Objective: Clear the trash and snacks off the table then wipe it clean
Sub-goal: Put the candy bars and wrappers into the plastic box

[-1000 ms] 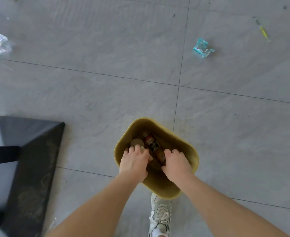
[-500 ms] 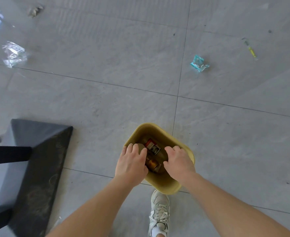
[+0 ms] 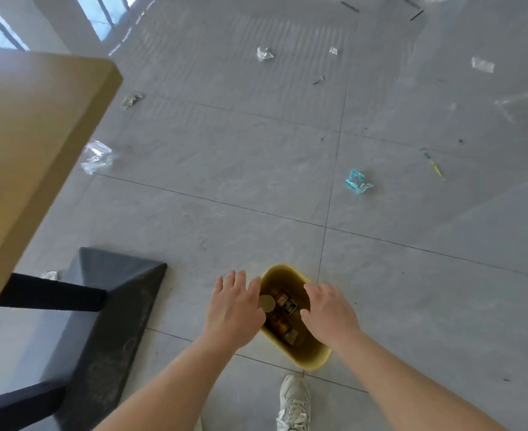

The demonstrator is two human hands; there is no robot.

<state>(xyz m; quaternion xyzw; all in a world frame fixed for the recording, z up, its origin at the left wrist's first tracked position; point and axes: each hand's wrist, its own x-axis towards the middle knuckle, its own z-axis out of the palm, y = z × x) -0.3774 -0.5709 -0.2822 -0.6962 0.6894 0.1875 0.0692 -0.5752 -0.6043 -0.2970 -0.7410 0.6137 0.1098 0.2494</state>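
A yellow bin (image 3: 311, 357) stands on the grey floor below me, with snack packets and wrappers (image 3: 284, 306) inside. My left hand (image 3: 234, 309) hovers over its left rim, fingers spread, holding nothing. Over the right rim is my right hand (image 3: 329, 315), also open and empty. The wooden table (image 3: 35, 144) fills the upper left; only its corner and edge show.
The table's black base (image 3: 107, 321) and legs sit at the lower left. Litter dots the floor: a teal wrapper (image 3: 357, 181), a clear plastic wrapper (image 3: 96, 156), crumpled paper (image 3: 264, 53), a yellow stick (image 3: 435, 165). My white shoe (image 3: 294, 402) is behind the bin.
Both hands have lifted out of the bin and spread apart over its rims. The view has tilted up, bringing the table and more of the floor into sight.
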